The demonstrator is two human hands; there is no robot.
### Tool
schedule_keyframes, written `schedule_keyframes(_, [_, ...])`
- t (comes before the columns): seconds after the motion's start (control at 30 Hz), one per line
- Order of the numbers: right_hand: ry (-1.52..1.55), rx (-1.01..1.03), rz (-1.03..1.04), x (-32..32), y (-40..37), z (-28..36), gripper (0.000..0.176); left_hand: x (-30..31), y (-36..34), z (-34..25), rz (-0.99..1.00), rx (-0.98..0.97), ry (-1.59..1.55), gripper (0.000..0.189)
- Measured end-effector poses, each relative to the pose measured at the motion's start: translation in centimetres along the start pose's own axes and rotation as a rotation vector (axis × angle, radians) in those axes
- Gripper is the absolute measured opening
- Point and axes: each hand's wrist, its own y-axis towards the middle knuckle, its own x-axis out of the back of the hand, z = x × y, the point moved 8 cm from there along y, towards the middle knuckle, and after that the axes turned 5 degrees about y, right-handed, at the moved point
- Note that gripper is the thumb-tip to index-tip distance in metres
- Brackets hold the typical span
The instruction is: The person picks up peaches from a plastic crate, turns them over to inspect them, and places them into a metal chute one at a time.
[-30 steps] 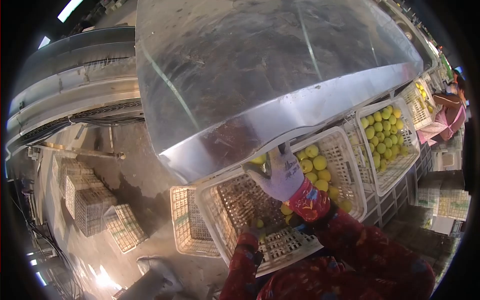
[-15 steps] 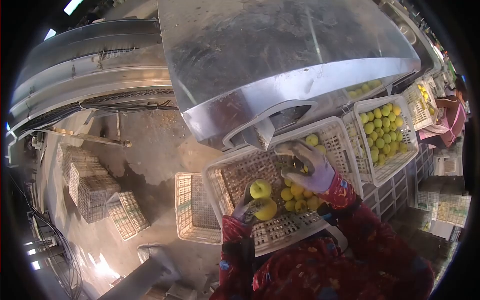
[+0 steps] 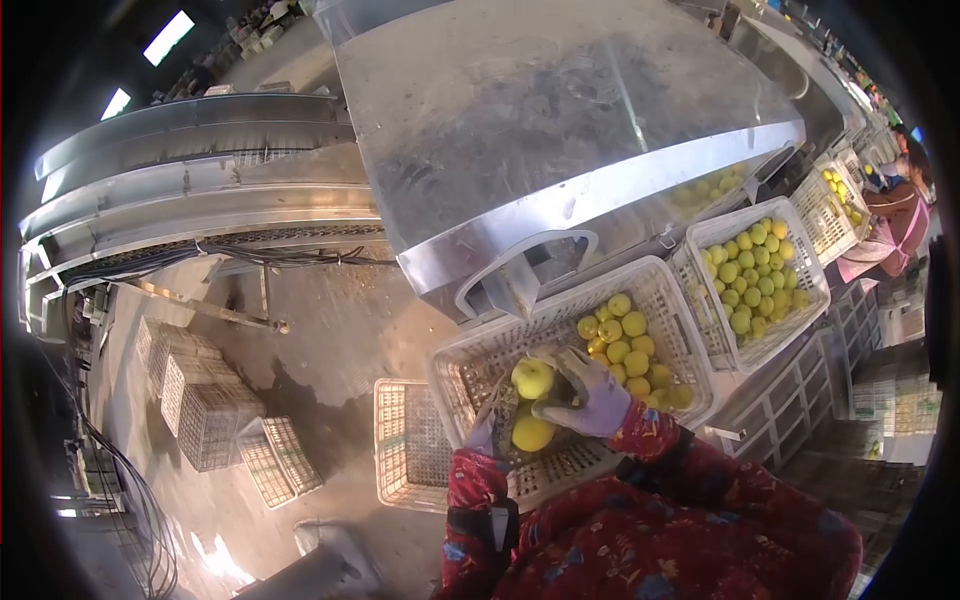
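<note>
My left hand [image 3: 487,422], in a dirty pale glove, is closed around yellow-green fruit that looks like apples, over the left part of a white plastic crate. The lower apple [image 3: 532,434] rests in its palm side. Above it sits a greener apple [image 3: 532,378], between my two hands. My right hand [image 3: 592,398], also gloved, curves its fingers and thumb around the right side of this upper apple. The crate [image 3: 668,290] holds several more apples [image 3: 637,345] in its right half, while slatted floor shows on the left.
A second crate [image 3: 692,268] full of apples stands to the right. Beyond it a person [image 3: 893,215] works at another crate. A metal machine cover [image 3: 580,130] with a sharp edge lies ahead. Left are a crate [image 3: 395,440] and stacked crates [image 3: 205,400] on the floor.
My right hand has moved left, from above the apples in the crate to the upper apple at my left hand. The view has shifted slightly.
</note>
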Motion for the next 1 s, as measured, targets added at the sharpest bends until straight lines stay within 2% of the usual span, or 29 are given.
schedule_keyframes(0.07, [-0.095,0.12,-0.107,0.0,0.8,0.4,0.06,-0.8,0.8,-1.8,0.05,-0.092,0.343,0.049])
schedule_keyframes(0.13, [-0.205,0.13,-0.205,0.7,2.6,0.2,0.056,-0.3,0.9,-3.1,-0.236,-0.11,0.564,0.051])
schedule_keyframes(0.17, [-0.258,0.132,-0.254,1.2,3.9,0.0,0.055,-1.6,1.4,-3.6,-0.206,-0.206,0.406,0.053])
schedule_keyframes(0.23, [-0.132,-0.074,-0.339,1.7,7.3,-2.4,0.055,-6.5,1.3,-5.2,-0.387,-0.293,0.695,0.053])
schedule_keyframes(0.27, [-0.285,-0.028,-0.343,1.4,10.0,-4.5,0.055,-7.7,0.9,-5.9,-0.485,-0.335,0.833,0.052])
schedule_keyframes(0.3, [-0.435,0.019,-0.344,1.0,12.2,-6.2,0.056,-5.9,1.1,-5.7,-0.441,-0.312,0.684,0.054])
schedule_keyframes(0.4, [-0.49,0.01,-0.242,1.3,14.7,-6.2,0.058,-5.6,1.6,-6.1,-0.371,-0.295,0.539,0.054])
schedule_keyframes(0.43, [-0.407,0.045,-0.354,2.5,13.1,-4.7,0.055,-5.9,1.8,-6.1,-0.347,-0.288,0.5,0.054])
schedule_keyframes(0.53, [0.243,0.083,-0.082,1.8,9.4,-3.1,0.055,-7.5,2.9,-6.2,-0.281,-0.254,0.437,0.054])
schedule_keyframes(0.63, [-0.05,0.243,0.11,-0.2,7.0,0.6,0.058,-7.5,4.2,-5.7,-0.262,-0.233,0.453,0.055])
schedule_keyframes(0.77, [-0.134,0.162,-0.056,0.9,7.0,-0.5,0.059,-5.3,5.9,-5.4,-0.336,-0.174,0.453,0.05])
schedule_keyframes(0.87, [-0.118,0.115,-0.155,1.4,7.4,-0.8,0.055,-5.7,7.3,-6.5,-0.327,-0.209,0.66,0.043])
schedule_keyframes(0.93, [-0.138,0.07,-0.214,1.7,8.3,-2.5,0.052,-7.5,7.2,-6.8,-0.408,-0.189,0.622,0.044])
schedule_keyframes(0.97, [-0.216,0.098,-0.305,2.0,9.3,-3.2,0.045,-8.0,7.1,-6.9,-0.45,-0.181,0.602,0.044])
schedule_keyframes(1.0, [-0.359,0.089,-0.274,1.4,11.0,-5.2,0.045,-7.5,7.3,-6.8,-0.428,-0.221,0.508,0.047])
